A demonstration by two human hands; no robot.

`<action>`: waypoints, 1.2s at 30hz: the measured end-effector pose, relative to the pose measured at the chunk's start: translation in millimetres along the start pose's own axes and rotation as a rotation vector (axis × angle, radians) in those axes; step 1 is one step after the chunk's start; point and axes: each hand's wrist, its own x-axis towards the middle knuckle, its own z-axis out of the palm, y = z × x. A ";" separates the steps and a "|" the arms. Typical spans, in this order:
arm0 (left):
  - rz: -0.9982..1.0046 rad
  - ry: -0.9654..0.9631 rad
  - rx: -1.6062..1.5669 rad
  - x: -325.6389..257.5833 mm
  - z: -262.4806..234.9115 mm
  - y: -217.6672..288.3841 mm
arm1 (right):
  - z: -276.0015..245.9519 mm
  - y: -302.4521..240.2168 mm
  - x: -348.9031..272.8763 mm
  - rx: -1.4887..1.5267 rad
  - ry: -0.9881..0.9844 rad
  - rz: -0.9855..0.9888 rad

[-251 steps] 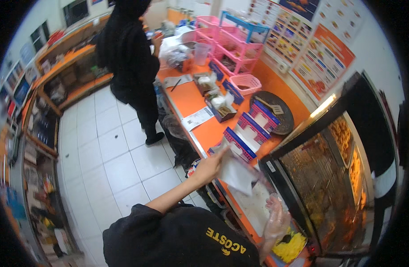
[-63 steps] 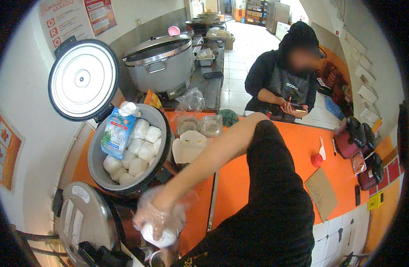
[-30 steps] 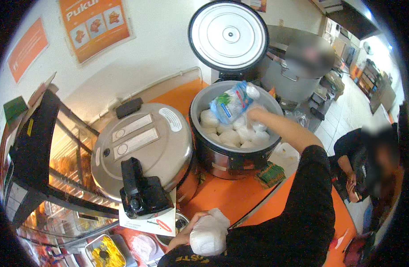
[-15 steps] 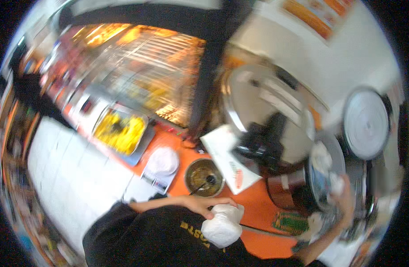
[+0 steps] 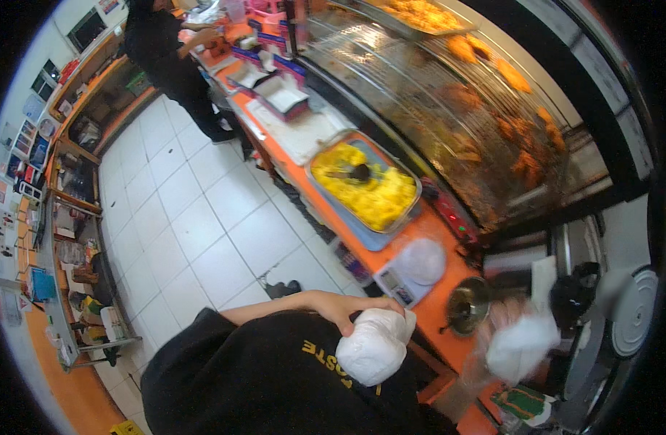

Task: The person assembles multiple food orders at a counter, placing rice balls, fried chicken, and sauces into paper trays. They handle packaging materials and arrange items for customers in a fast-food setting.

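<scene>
My left hand (image 5: 340,310) is closed around a white wrapped bundle (image 5: 371,349), rounded at the bottom and narrower at one end, close to my black shirt. In my right hand (image 5: 508,317), smeared by motion, is a second white wrapped bundle (image 5: 523,349) over the counter's right end. Beyond my hands lie a steel bowl (image 5: 468,306) of dark sauce and a small scale (image 5: 396,285) bearing a round, whitish plastic-looking item (image 5: 423,262). Farther along, a metal tray (image 5: 317,171) holds yellow rice (image 5: 380,192), with a dark-headed spoon resting in it.
A glass warmer (image 5: 449,109) with fried pieces runs along the orange counter (image 5: 443,250). Pots and a round lid (image 5: 632,313) crowd the right. At the far end a person in black (image 5: 162,47) works near boxes. White floor tiles (image 5: 202,232) and shelves are left.
My view has swung left, bringing the counter's far end and the person into sight. My right hand has drawn back from the large pot with a white bundle. My left still holds its bundle.
</scene>
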 end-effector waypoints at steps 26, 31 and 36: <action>0.318 1.117 -0.020 -445.4 -164.9 199.7 | 751.6 112.3 466.0 -1.289 -0.247 -0.121; 0.140 1.099 0.018 -478.6 -246.5 222.9 | 741.4 24.4 390.8 -1.063 -0.260 -0.333; 0.177 1.036 -0.379 -474.3 -299.2 275.7 | 784.0 -77.6 299.8 -0.508 -1.413 -0.541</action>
